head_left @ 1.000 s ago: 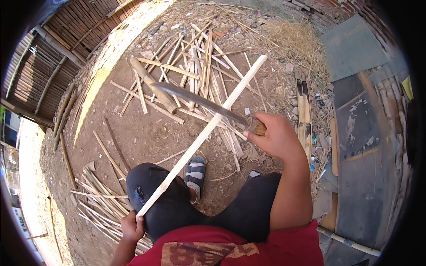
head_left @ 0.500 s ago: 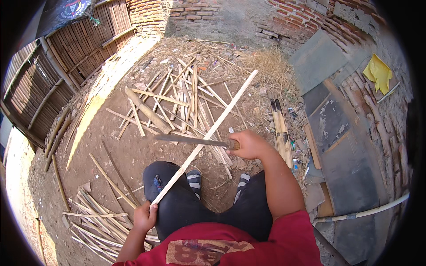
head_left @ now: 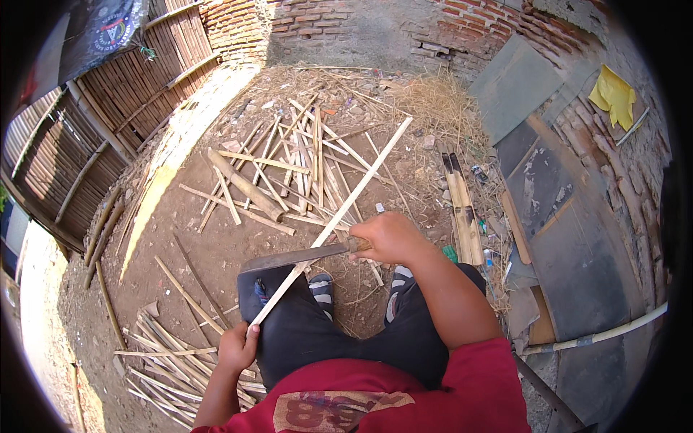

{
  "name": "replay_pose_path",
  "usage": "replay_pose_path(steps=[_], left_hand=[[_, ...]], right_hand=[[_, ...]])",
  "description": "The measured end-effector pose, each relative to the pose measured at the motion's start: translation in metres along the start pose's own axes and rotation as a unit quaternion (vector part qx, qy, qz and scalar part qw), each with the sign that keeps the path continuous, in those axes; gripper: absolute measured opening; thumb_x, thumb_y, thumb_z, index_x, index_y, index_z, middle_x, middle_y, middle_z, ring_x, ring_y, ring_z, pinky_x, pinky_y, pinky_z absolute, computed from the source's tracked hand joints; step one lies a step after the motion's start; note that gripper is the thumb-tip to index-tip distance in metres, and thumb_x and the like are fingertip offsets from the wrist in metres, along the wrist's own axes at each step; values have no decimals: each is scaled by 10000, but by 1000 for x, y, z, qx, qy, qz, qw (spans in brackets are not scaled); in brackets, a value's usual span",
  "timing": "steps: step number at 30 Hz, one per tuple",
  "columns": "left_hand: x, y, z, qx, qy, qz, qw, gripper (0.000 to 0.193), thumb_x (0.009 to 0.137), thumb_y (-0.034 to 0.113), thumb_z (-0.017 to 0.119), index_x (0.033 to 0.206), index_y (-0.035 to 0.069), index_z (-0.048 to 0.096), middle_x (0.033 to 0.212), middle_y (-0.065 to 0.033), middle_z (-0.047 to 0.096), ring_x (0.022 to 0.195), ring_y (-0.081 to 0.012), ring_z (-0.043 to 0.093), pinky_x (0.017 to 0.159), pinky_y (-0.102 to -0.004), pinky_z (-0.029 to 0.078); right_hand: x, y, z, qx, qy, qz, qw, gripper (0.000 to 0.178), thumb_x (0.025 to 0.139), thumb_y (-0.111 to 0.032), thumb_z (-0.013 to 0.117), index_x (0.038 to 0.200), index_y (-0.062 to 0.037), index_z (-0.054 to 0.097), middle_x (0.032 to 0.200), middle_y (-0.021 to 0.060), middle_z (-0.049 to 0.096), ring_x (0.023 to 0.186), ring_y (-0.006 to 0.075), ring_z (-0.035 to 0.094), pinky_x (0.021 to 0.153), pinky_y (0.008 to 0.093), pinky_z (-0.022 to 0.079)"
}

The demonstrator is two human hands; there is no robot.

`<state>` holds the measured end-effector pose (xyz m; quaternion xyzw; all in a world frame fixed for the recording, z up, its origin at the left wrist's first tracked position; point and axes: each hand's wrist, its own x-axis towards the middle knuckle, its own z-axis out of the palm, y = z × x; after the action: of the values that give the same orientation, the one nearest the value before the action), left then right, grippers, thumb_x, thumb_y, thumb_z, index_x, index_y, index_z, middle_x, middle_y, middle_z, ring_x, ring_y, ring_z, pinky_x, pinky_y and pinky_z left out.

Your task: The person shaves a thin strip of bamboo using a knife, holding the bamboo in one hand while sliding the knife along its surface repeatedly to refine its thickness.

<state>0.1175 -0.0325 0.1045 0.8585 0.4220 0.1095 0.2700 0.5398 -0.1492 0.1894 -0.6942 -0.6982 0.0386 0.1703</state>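
Observation:
My left hand point(head_left: 237, 348) is closed round the near end of a long pale bamboo strip point(head_left: 359, 189), by my left thigh. The strip slants across that thigh and away to the far right, its far end raised over the ground. In my right hand point(head_left: 386, 239) is the wooden handle of a machete point(head_left: 297, 255). Its broad dark blade points left and lies across the strip, just beyond my left knee. Whether the edge bites into the strip I cannot tell.
Split bamboo pieces point(head_left: 312, 155) lie heaped ahead with a thick bamboo pole point(head_left: 245, 185). Another pile of strips point(head_left: 170, 368) is at my left. Dark boards point(head_left: 577, 252) lean along the right wall. A woven bamboo fence point(head_left: 72, 155) stands left, a brick wall point(head_left: 317, 29) behind.
The machete has come down along the strip toward me, its blade now nearer my left knee. My right hand moved nearer and slightly left; my left hand keeps its hold.

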Motion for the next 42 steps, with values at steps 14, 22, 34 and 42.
replay_pose_path(steps=[14, 22, 34, 42], left_hand=[[17, 26, 4, 9, -29, 19, 999, 527, 1022, 454, 537, 741, 8, 551, 642, -267, 570, 642, -485, 596, 583, -522, 440], [12, 27, 5, 63, 3, 13, 998, 497, 1010, 439, 553, 758, 10, 563, 672, -266, 597, 683, -493, 608, 608, -547, 448], [7, 14, 9, 49, 43, 13, 998, 498, 1005, 447, 562, 763, 12, 566, 661, -275, 588, 670, -505, 602, 600, -555, 441], [9, 12, 13, 27, 27, 5, 999, 501, 1032, 417, 532, 760, -4, 548, 639, -247, 556, 615, -434, 586, 588, -486, 438]], right_hand=[[-27, 24, 7, 25, -42, 107, 993, 459, 839, -324, 764, 1208, -64, 686, 984, 257, 714, 927, 418, 699, 812, 471, 552], [-34, 110, -6, 117, 143, 350, 918, 563, 813, -379, 791, 1261, -58, 675, 1088, 268, 706, 1039, 418, 683, 884, 443, 547], [-13, 34, -9, -12, -53, 107, 993, 416, 806, -487, 795, 997, -129, 707, 914, 162, 726, 872, 398, 701, 789, 491, 549], [-16, 92, 9, 130, 118, 309, 935, 411, 811, -348, 775, 1160, -137, 726, 998, 197, 733, 963, 382, 706, 848, 467, 552]])
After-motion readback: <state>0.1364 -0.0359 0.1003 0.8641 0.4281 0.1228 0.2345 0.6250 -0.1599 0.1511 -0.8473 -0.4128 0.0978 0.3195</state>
